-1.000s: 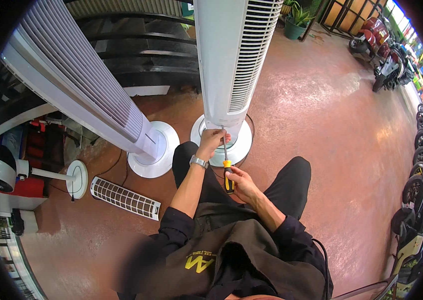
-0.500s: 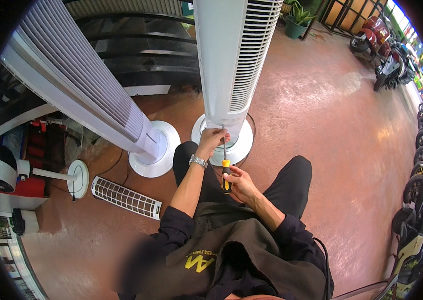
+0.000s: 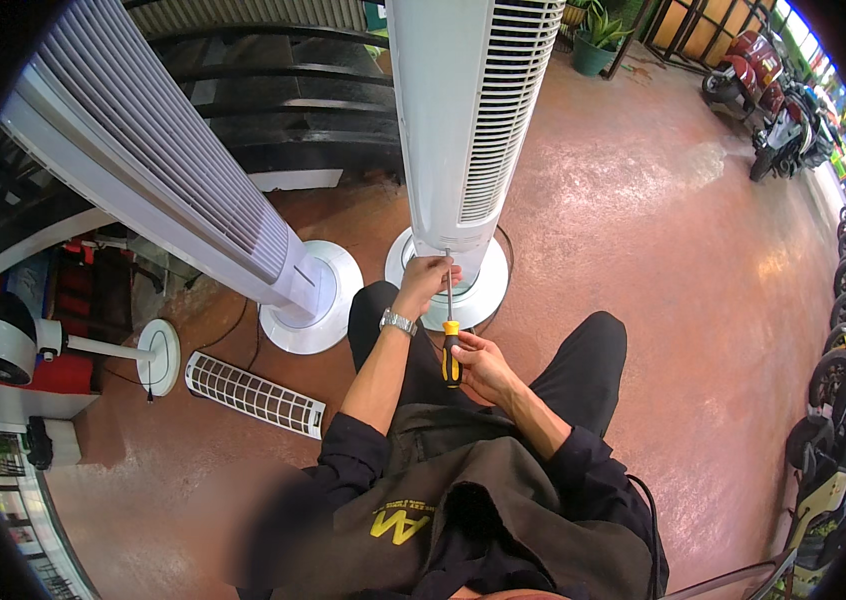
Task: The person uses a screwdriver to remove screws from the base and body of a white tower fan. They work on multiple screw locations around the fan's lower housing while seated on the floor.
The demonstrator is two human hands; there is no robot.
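Note:
In front of me stands a white tower fan (image 3: pixel 438 130) on a round base, its slatted side facing right. My right hand (image 3: pixel 486 366) is wrapped round the yellow-and-black handle of a screwdriver (image 3: pixel 452 352). The shaft points away from me, with its tip at the bottom of the fan's body. My left hand (image 3: pixel 425 284), a metal watch on its wrist, has its fingers curled round the shaft near that tip. The tip's exact contact and any screw there are too small to make out.
A second tower fan (image 3: pixel 168 180) stands at the left. Beside my left leg a grid-like fan cover (image 3: pixel 255 394) lies on the reddish floor (image 3: pixel 703 330), near a small white pedestal device (image 3: pixel 13 340). Parked motorbikes (image 3: pixel 831 385) line the right; a potted plant (image 3: pixel 591 55) is at the back.
Hardly anything differs. My right hand and the screwdriver handle have shifted very slightly, and the whole view has moved a little. Both hands keep their grip.

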